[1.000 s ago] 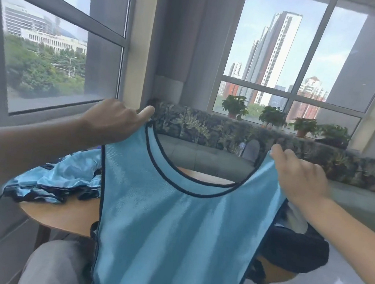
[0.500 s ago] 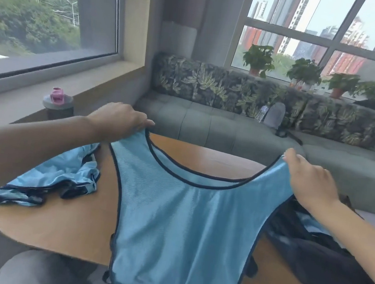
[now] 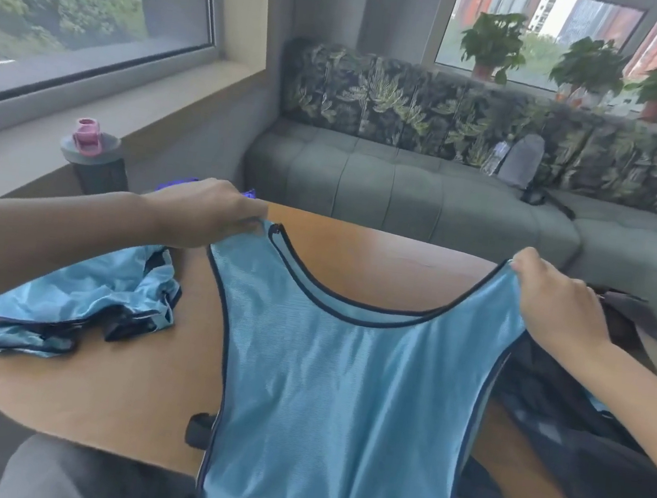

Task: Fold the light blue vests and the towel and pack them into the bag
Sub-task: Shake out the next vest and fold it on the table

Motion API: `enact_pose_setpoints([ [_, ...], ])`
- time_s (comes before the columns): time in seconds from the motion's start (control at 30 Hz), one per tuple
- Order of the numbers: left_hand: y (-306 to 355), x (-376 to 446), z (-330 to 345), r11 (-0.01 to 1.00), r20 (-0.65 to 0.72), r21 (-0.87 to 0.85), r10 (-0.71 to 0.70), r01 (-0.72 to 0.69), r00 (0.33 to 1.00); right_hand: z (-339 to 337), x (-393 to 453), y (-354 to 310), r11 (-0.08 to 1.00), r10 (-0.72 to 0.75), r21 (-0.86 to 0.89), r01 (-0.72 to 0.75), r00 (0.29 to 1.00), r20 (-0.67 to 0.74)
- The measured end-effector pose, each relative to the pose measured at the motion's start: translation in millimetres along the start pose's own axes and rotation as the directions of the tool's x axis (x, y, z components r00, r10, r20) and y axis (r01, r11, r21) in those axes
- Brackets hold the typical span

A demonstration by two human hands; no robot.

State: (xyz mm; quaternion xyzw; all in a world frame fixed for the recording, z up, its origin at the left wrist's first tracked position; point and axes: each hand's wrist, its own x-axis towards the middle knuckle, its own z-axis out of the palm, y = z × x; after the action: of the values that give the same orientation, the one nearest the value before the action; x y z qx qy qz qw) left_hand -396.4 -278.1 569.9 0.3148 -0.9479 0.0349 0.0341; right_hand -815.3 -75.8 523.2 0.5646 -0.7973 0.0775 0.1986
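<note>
A light blue vest [image 3: 342,395] with dark trim is stretched out over the round wooden table [image 3: 126,402], its lower part hanging past the near edge. My left hand [image 3: 202,214] pinches its left shoulder strap and my right hand [image 3: 555,305] pinches the right one. A crumpled pile of more light blue vests [image 3: 63,307] lies on the table's left side. A dark bag [image 3: 582,458] lies on the right, partly under my right arm, with some light blue cloth showing inside. A scrap of purple-blue fabric [image 3: 177,184] peeks out behind my left hand.
A grey bottle with a pink lid [image 3: 93,162] stands beyond the table's left edge by the window ledge. A grey sofa [image 3: 408,192] with leaf-patterned backrest runs behind the table, holding a bottle and a grey object [image 3: 521,161]. Potted plants [image 3: 492,45] line the far window sill.
The vest has come down from mid-air and now spreads over the table, both hands still pinching its straps. The view has tilted down toward the table.
</note>
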Motion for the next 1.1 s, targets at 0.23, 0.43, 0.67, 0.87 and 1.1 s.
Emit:
enact_pose_setpoints([
  [0.23,13,-34,2,0.950,-0.008,0.312,0.016,-0.013,1.000,-29,-20,-5,0.997,-0.044,0.054,0.049,0.995,-0.085],
  [0.43,38,-70,-22,0.931,-0.129,0.364,0.086,-0.034,0.988,-62,-42,-8,0.994,-0.036,0.100,0.050,0.991,-0.132],
  [0.67,67,-97,-46,0.776,-0.221,-0.572,-0.458,0.266,0.861,-100,-68,-33,0.798,0.288,0.585,-0.146,0.945,-0.157],
  [0.87,99,-122,-61,0.891,-0.374,-0.360,-0.410,0.277,0.832,-123,-101,-63,0.886,0.216,0.463,-0.033,0.912,-0.349],
  [1.1,85,-158,-91,1.000,-0.540,-0.001,-0.001,0.001,0.842,-147,-122,-34,0.942,0.121,0.335,0.035,0.894,-0.432],
])
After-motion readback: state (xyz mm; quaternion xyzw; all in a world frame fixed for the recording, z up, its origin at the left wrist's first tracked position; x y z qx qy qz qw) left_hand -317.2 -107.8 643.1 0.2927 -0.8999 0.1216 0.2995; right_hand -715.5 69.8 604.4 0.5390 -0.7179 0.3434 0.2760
